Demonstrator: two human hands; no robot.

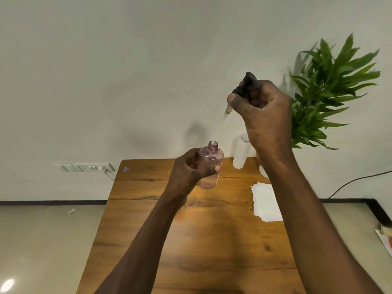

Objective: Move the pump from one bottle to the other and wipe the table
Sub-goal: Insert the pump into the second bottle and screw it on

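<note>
Holding: the right hand keeps the black pump raised well above the counter, and the left hand holds the pink bottle upright lower down.
Right grip: fingers curled tight around the pump's head, its pale stem poking out below the fist and slanting down to the left; the thin dip tube blurs, so its end is hard to trace.
Left grip: fingers and thumb wrapped round the pink bottle's body, clear of the counter.
Done so far: the pump is off the bottle, to judge by the bare threaded neck, which stands open.
Left to do: seat the pump in the white bottle, then wipe the counter; neither looks begun.
Pump's look: dark, glossy head, short nozzle pointing up and left, partly hidden by the fingers.
Pink bottle's look: clear tinted plastic, rounded shoulders, seemingly little liquid inside.
White bottle: standing at the counter's far edge, near the plant, its top partly hidden behind the right wrist.
Wiping cloth: white paper towels lying flat on the counter's right side, untouched.
</note>
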